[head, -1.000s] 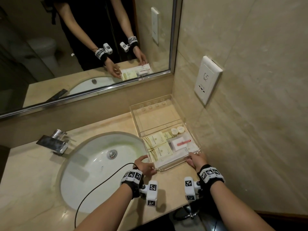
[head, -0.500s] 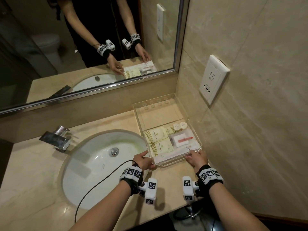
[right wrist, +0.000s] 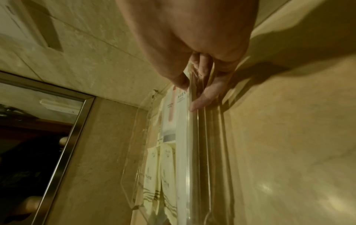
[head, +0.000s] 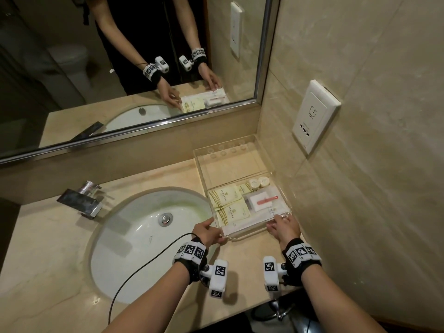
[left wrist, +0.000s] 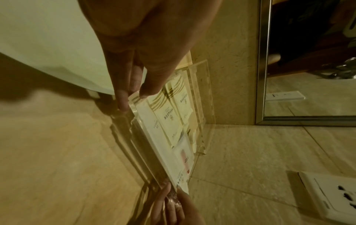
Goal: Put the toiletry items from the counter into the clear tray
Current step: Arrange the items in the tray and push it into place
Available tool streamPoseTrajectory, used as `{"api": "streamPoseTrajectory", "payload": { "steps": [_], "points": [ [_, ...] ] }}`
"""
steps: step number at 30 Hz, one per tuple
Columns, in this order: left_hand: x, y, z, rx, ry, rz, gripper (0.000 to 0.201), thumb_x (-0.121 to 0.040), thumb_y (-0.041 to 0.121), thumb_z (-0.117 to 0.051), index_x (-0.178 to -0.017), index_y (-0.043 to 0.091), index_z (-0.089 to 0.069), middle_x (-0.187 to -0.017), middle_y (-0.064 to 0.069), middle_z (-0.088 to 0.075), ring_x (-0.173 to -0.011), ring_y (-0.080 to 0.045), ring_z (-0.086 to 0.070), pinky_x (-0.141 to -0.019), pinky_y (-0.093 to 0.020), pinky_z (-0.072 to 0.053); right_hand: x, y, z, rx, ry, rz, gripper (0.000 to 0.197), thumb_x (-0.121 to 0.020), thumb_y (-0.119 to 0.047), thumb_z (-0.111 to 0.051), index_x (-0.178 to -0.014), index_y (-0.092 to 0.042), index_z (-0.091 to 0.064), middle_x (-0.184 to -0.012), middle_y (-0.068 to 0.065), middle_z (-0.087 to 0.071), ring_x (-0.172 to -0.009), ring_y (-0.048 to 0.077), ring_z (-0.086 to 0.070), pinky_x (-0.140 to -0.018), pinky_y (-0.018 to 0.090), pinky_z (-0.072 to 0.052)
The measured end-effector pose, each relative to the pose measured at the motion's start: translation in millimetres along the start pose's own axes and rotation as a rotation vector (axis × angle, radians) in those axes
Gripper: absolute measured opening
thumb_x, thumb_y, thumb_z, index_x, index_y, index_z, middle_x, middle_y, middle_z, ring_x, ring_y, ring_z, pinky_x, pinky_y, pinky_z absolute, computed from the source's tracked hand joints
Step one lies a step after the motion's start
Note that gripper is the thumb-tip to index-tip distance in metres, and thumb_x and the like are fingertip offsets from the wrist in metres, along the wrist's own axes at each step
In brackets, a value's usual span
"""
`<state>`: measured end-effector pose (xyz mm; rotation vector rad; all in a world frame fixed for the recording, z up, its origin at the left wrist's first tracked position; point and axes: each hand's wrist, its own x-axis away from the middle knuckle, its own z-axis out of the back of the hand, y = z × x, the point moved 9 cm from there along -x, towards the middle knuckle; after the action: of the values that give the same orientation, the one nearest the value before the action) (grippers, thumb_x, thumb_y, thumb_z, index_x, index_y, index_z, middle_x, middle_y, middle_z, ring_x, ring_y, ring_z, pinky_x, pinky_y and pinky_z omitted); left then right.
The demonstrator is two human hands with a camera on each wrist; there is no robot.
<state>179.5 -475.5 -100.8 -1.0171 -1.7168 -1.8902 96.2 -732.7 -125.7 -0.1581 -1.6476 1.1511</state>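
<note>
The clear tray (head: pixel 247 233) lies on the counter against the right wall. Its near half holds cream sachets (head: pixel 228 205), two round caps (head: pixel 258 181), a white packet with a red stick (head: pixel 262 201) and a long white box (head: pixel 249 222). My left hand (head: pixel 207 233) pinches the near left corner, thumb on the rim (left wrist: pixel 134 97). At the near right corner my right hand (head: pixel 284 228) pinches the rim (right wrist: pixel 193 121) the same way. The tray's far half is empty.
A white sink basin (head: pixel 144 236) with a chrome faucet (head: pixel 79 203) fills the counter left of the tray. A mirror (head: pixel 144 68) runs along the back. A wall socket (head: pixel 314 116) sits above the tray. A black cable (head: pixel 144 263) trails across the basin.
Both hands keep their hold on the tray's near corners. The near end of the tray has edged slightly toward the mirror.
</note>
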Motion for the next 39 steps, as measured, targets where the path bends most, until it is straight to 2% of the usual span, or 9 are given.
{"api": "streamPoseTrajectory", "payload": {
  "steps": [6, 10, 15, 19, 22, 25, 31, 35, 39],
  "points": [
    [-4.4, 5.6, -5.0, -0.023, -0.002, -0.035, 0.06, -0.078, -0.009, -0.064, -0.134, 0.009, -0.052, -0.057, -0.006, -0.066, -0.076, -0.035, -0.068, -0.086, -0.051, -0.056, -0.6, -6.9, -2.9, -0.013, -0.107, -0.001, 0.036, -0.095, -0.004, -0.052, -0.128, 0.01, -0.046, -0.091, 0.019, -0.06, -0.077, 0.029, -0.063, -0.061, 0.029, -0.06],
    [-13.1, 7.4, -0.4, -0.029, 0.026, -0.035, 0.062, -0.081, -0.011, -0.06, -0.138, 0.009, -0.046, -0.047, 0.002, -0.06, -0.08, -0.037, -0.067, -0.089, -0.05, -0.055, -2.8, -10.4, -10.6, 0.024, -0.107, 0.013, 0.039, -0.096, -0.005, -0.052, -0.131, 0.011, -0.043, -0.114, 0.034, -0.059, -0.079, 0.032, -0.062, -0.055, 0.027, -0.06],
    [-21.2, 23.0, 7.3, -0.022, 0.061, -0.05, 0.061, -0.083, -0.013, -0.056, -0.14, 0.006, -0.043, -0.046, 0.003, -0.061, -0.058, -0.024, -0.068, -0.074, -0.033, -0.061, -2.5, -17.7, -24.4, 0.034, -0.095, -0.011, 0.04, -0.097, -0.006, -0.053, -0.133, 0.008, -0.041, -0.123, 0.034, -0.058, -0.092, 0.037, -0.065, -0.063, 0.031, -0.06],
    [-30.0, 35.4, 18.0, 0.033, 0.147, -0.07, 0.046, -0.085, -0.005, -0.061, -0.13, -0.002, -0.052, -0.072, -0.012, -0.066, -0.056, -0.018, -0.067, -0.061, -0.022, -0.06, 3.0, -24.9, -36.8, -0.034, -0.063, -0.061, 0.041, -0.095, -0.006, -0.057, -0.134, 0.001, -0.045, -0.119, 0.025, -0.062, -0.102, 0.034, -0.066, -0.071, 0.029, -0.061],
    [-34.8, 34.7, 25.3, 0.129, 0.228, -0.053, 0.035, -0.086, 0.005, -0.064, -0.118, -0.005, -0.057, -0.074, -0.015, -0.067, -0.064, -0.024, -0.067, -0.07, -0.029, -0.06, 3.0, -33.7, -50.8, -0.056, -0.099, -0.083, 0.039, -0.098, -0.006, -0.051, -0.133, 0.01, -0.044, -0.127, 0.019, -0.059, -0.118, 0.033, -0.06, -0.098, 0.037, -0.052],
    [-30.1, 22.8, 10.3, 0.234, 0.155, 0.057, 0.026, -0.094, 0.017, -0.057, -0.095, -0.009, -0.056, -0.08, -0.018, -0.064, -0.073, -0.031, -0.064, -0.078, -0.042, -0.058, 0.1, -39.7, -62.0, -0.125, -0.15, -0.095, 0.041, -0.1, -0.008, -0.047, -0.135, 0.012, -0.041, -0.14, 0.028, -0.048, -0.129, 0.036, -0.051, -0.104, 0.038, -0.047],
    [-20.9, 16.6, -15.0, 0.599, 0.057, 0.172, 0.017, -0.094, -0.003, -0.046, -0.088, -0.013, -0.058, -0.086, -0.024, -0.067, -0.079, -0.031, -0.066, -0.058, -0.028, -0.061, -2.7, -33.4, -55.2, -0.176, -0.111, -0.086, 0.04, -0.097, -0.01, -0.054, -0.134, 0.004, -0.046, -0.129, 0.021, -0.056, -0.117, 0.031, -0.059, -0.09, 0.033, -0.053],
    [-25.9, 15.5, -16.7, 0.665, 0.079, 0.144, 0.013, -0.09, -0.009, -0.047, -0.084, -0.013, -0.059, -0.096, -0.028, -0.063, -0.087, -0.033, -0.066, -0.07, -0.028, -0.058, -8.1, -34.5, -48.1, -0.153, -0.062, -0.09, 0.017, -0.093, 0.0, -0.057, -0.109, 0.006, -0.059, -0.119, 0.023, -0.062, -0.105, 0.027, -0.065, -0.1, 0.034, -0.05],
    [-35.2, 16.6, -12.0, 0.716, 0.102, 0.127, 0.012, -0.088, -0.007, -0.053, -0.09, -0.015, -0.061, -0.101, -0.028, -0.066, -0.1, -0.035, -0.066, -0.076, -0.032, -0.058, -13.0, -41.3, -54.7, -0.158, -0.044, -0.089, 0.029, -0.089, 0.002, -0.059, -0.117, 0.009, -0.059, -0.116, 0.02, -0.066, -0.096, 0.022, -0.069, -0.098, 0.033, -0.052]
  ]
}}
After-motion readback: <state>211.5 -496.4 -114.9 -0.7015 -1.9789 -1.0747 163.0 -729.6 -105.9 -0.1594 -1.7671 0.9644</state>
